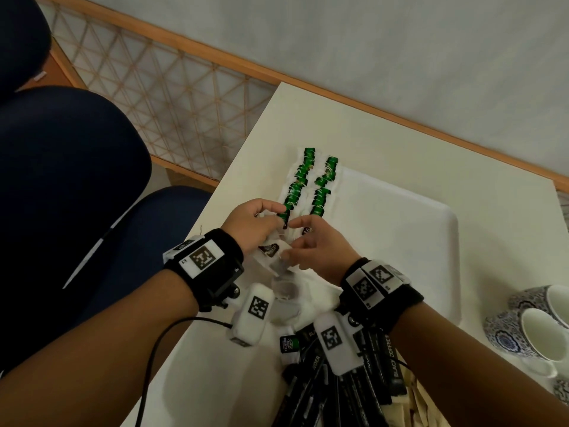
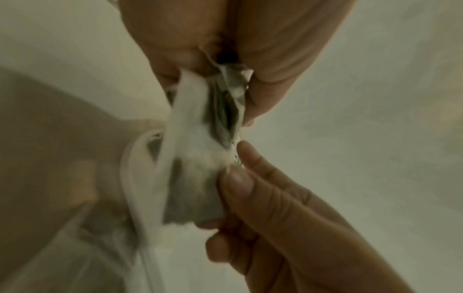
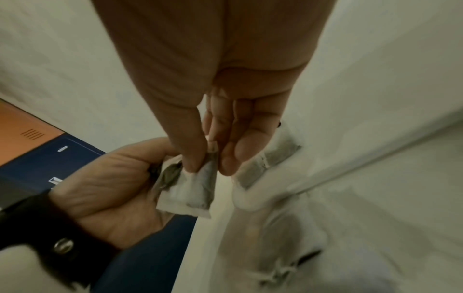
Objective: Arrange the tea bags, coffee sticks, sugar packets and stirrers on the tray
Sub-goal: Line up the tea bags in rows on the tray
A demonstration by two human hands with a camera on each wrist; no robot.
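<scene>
Two rows of tea bags with green tags (image 1: 308, 183) lie along the left side of the white tray (image 1: 400, 229). My left hand (image 1: 261, 223) grips a small bunch of white tea bags (image 2: 198, 178) at the near end of the left row. My right hand (image 1: 311, 248) pinches one tea bag (image 3: 190, 190) of that bunch between thumb and forefinger, right beside the left hand. More loose tea bags (image 1: 284, 298) lie under my wrists. Black coffee sticks (image 1: 354, 380) are piled at the table's near edge.
Patterned blue-and-white cups (image 1: 535, 328) stand at the right of the table (image 1: 308, 118). Brown packets (image 1: 412, 405) lie beside the coffee sticks. Dark blue chairs (image 1: 70, 167) stand to the left of the table. The right part of the tray is bare.
</scene>
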